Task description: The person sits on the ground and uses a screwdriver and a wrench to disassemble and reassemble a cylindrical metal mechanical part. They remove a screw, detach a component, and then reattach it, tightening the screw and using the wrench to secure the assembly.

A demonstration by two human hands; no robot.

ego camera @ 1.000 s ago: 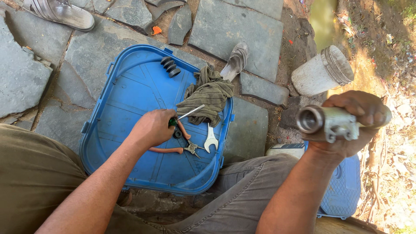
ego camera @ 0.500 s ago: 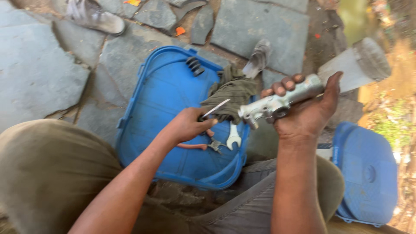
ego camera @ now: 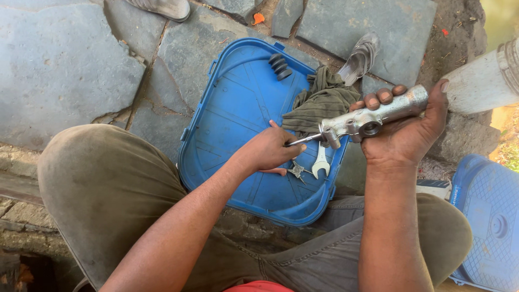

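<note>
The metal cylinder [ego camera: 378, 116] lay gripped in the right hand [ego camera: 408, 135], held over the right edge of the blue lid [ego camera: 238, 124]. The left hand [ego camera: 267, 151] pinched a thin tool [ego camera: 301, 140] whose tip met the cylinder's end. A wrench [ego camera: 321, 165] and a green rag [ego camera: 323, 103] rested on the lid.

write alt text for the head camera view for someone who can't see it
A seated person's right hand holds a silver metal cylinder part over a blue plastic tray while the left hand pokes a thin metal tool into its end. An olive rag, a black ribbed rubber boot and a spanner lie in the tray.
</note>
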